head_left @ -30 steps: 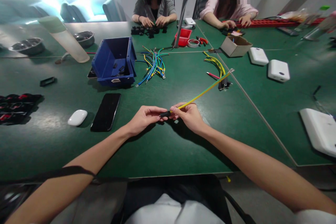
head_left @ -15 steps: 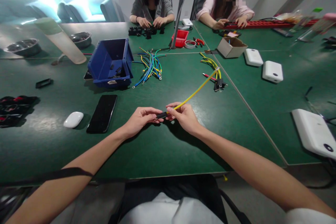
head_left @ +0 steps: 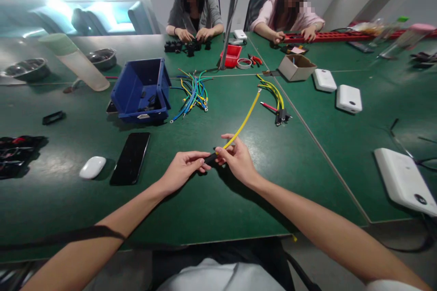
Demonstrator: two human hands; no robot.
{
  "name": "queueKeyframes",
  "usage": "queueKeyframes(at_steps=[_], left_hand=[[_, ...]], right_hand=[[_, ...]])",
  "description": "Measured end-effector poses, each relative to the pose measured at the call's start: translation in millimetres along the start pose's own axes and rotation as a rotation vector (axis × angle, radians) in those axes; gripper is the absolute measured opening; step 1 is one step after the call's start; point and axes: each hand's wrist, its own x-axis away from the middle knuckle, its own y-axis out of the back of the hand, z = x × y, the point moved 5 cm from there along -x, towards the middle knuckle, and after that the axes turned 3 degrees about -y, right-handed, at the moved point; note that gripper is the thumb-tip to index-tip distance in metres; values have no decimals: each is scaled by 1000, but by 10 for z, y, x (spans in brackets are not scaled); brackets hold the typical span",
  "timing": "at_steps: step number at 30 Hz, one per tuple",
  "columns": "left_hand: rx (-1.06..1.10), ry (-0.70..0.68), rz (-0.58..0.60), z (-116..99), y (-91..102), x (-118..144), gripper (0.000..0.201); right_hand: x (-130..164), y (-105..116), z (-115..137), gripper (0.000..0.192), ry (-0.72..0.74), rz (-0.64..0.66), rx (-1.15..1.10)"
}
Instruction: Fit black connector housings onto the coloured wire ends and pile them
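Pinching a black sleeve, left hand meets right hand gripping yellow wire

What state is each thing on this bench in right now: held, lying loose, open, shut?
yellow wire: held, raised off table
black sleeve: pinched between both hands
left hand: gripping sleeve
right hand: gripping wire
blue bin: open, tipped
phone: flat, screen dark
cardboard box: open
wire bundle: lying loose

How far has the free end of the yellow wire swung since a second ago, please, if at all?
Yes: the yellow wire has swung leftward; its free tip, earlier right of the yellow-green wire bundle, now lies left of it.
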Motion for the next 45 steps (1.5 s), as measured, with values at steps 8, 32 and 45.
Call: queueKeyframes(at_steps=[8, 32, 45], left_hand=[[-47, -26, -53, 18, -82, 13, 41], [-145, -304, -251, -23, -131, -794, 25], [-203, -304, -270, -93, -148, -762, 28]], right_hand=[[-68, 2, 44, 51, 45, -19, -12], [-819, 275, 189, 67, 248, -108, 167], [-860, 278, 185, 64, 241, -64, 162]])
